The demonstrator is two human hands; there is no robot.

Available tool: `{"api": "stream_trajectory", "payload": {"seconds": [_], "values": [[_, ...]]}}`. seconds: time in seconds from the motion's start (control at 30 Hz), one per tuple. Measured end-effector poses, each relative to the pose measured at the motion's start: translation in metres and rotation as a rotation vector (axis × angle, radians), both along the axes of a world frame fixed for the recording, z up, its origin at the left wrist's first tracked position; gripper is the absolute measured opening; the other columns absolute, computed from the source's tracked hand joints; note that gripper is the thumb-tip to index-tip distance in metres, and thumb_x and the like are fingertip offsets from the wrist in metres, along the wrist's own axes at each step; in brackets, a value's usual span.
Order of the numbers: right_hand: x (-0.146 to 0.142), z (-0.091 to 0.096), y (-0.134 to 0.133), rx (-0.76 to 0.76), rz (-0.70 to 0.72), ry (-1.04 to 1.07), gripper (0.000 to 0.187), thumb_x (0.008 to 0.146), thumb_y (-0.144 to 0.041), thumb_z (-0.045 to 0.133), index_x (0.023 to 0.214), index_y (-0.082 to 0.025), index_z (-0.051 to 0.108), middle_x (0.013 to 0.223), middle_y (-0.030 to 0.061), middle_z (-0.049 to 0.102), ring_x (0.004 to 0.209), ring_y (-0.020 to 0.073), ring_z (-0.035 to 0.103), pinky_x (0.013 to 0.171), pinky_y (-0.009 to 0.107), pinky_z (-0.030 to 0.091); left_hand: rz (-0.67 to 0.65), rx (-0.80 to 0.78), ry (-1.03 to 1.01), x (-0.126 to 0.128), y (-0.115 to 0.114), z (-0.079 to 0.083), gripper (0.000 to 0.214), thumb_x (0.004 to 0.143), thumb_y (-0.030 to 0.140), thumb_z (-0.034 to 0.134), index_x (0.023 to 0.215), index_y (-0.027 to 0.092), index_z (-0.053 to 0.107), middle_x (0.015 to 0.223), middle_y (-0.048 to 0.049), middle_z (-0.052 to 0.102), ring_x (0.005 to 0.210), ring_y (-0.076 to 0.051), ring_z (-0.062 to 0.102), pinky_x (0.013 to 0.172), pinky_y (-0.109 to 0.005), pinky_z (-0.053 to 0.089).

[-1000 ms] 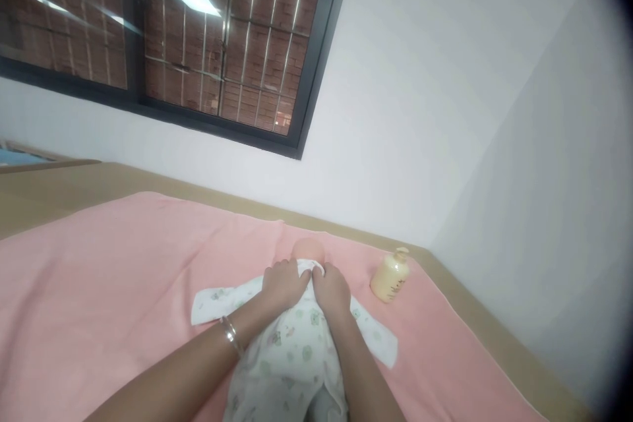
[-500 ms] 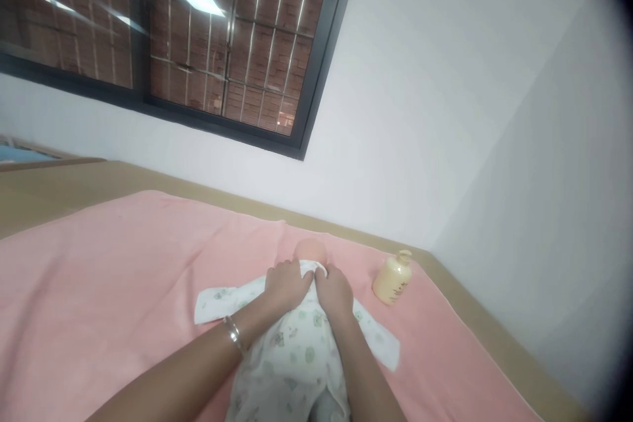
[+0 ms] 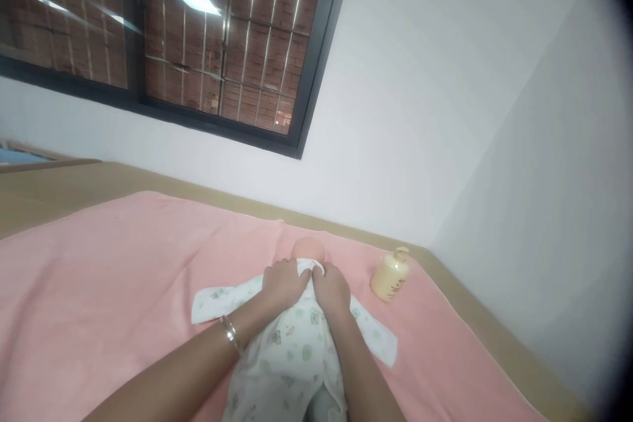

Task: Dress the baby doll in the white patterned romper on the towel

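A baby doll [image 3: 309, 249] lies on its back on a pink towel [image 3: 113, 277], dressed in a white printed garment [image 3: 291, 356] with its sleeves spread out to both sides. My left hand [image 3: 283, 283], a bangle on its wrist, and my right hand [image 3: 332, 290] sit side by side at the doll's neck. Both have their fingers curled and pinch the collar of the garment. Only the top of the doll's head shows past my fingers.
A cream-yellow pump bottle [image 3: 390, 275] stands on the towel to the right of the doll. The towel covers a tan surface [image 3: 499, 336] that meets white walls. A dark-framed window [image 3: 198, 39] is up on the left.
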State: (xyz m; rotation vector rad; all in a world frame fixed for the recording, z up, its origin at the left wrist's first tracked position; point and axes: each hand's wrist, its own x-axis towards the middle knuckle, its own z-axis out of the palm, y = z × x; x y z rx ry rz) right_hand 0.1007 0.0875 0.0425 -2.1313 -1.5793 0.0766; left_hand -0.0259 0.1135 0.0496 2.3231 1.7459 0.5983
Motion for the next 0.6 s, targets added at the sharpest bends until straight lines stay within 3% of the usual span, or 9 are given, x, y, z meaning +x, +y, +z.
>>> {"api": "stream_trajectory", "payload": {"seconds": [0.6], "values": [[0.0014,-0.0034,0.0010,-0.006,0.017,-0.030,0.044,0.090,-0.042,0.024,0.103,-0.019,0.059,0.102,0.0113,0.062,0.094,0.0227,0.057,0.070,0.029,0.039,0.000,-0.006,-0.016,-0.0005,-0.0002,-0.0012,0.050,0.083,0.054,0.028,0.095,0.016,0.058,0.095,-0.0121,0.063,0.091,-0.027,0.057,0.076,-0.039,0.039]]}}
